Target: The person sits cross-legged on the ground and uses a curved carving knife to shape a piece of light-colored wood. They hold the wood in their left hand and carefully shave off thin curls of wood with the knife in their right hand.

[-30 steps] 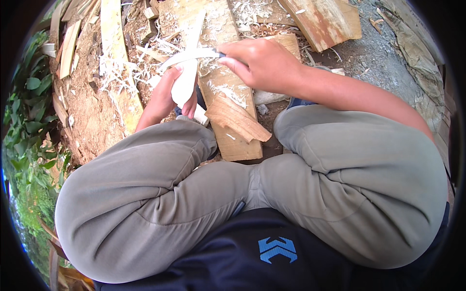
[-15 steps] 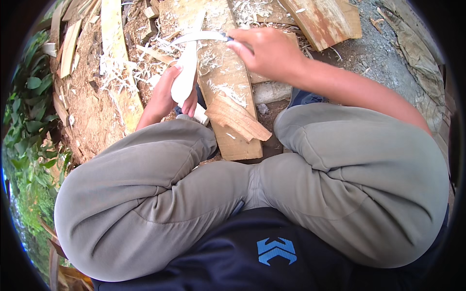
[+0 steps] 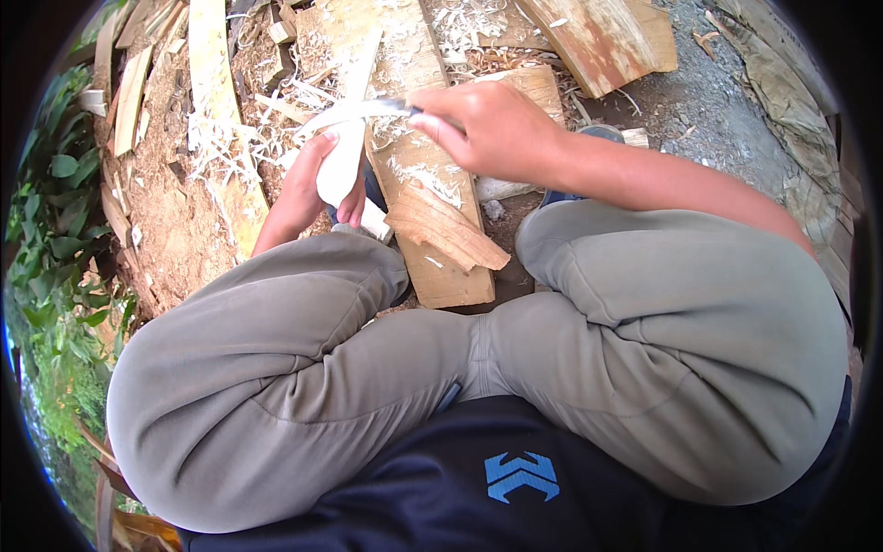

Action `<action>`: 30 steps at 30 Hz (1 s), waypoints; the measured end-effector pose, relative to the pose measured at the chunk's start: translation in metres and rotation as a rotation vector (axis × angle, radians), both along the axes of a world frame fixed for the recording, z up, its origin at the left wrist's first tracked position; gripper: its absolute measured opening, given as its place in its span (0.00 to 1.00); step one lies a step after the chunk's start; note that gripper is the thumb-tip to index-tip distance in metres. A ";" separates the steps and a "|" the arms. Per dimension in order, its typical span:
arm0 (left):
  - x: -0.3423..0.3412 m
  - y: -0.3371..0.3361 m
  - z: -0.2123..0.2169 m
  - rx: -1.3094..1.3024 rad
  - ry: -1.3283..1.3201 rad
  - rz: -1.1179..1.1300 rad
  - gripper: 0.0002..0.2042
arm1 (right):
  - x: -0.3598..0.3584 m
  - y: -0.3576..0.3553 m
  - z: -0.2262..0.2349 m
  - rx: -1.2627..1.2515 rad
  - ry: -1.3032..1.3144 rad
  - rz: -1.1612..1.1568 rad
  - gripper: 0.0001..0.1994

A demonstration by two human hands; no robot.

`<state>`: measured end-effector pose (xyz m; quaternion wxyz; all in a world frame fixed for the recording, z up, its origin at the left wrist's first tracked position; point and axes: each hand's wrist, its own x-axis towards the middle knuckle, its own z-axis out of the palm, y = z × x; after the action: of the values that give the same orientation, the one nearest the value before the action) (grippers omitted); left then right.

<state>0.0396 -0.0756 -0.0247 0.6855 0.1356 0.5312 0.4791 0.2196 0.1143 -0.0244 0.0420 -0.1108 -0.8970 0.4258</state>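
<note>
Head view, looking down over bent knees in grey-green trousers (image 3: 303, 368); person seated low on the ground among timber offcuts. Left hand (image 3: 308, 189) wrapped around the lower part of a pale, smooth wooden piece (image 3: 342, 161), held roughly upright, its narrow top rising past the blade. Right hand (image 3: 492, 129) closed tight on the handle of a knife (image 3: 363, 110); the blade lies crosswise over the upper part of the pale piece and seems to touch it, though the exact contact is too small to settle. Both hands full, neither spread. Below them a flat plank (image 3: 432, 202) runs away from the body, a broken slab of bark-like wood (image 3: 446, 230) lying across it. Curled white shavings (image 3: 230, 138) litter the sawdust and boards to the left; more planks (image 3: 598, 41) at top, grey gravel (image 3: 727, 110) to the right, green leaves (image 3: 55, 212) along the left rim. Judgement: whittling in progress, mid-stroke along the piece's upper part. The following cut would call for a steady left grip with fingers kept below the edge, and the blade held at a shallow angle.
</note>
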 end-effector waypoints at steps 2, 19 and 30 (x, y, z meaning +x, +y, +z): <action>0.008 -0.001 0.000 -0.031 -0.009 0.036 0.24 | -0.005 0.012 0.000 0.076 -0.023 -0.087 0.13; 0.002 -0.010 -0.007 -0.093 -0.032 -0.031 0.26 | 0.000 0.014 0.001 -0.078 -0.260 -0.157 0.15; -0.005 -0.010 -0.007 -0.012 -0.099 -0.024 0.24 | 0.001 0.005 0.000 0.036 -0.040 -0.123 0.15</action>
<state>0.0349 -0.0860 -0.0316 0.7175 0.1138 0.4977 0.4739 0.2205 0.1191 -0.0246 0.0520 -0.1735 -0.8966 0.4040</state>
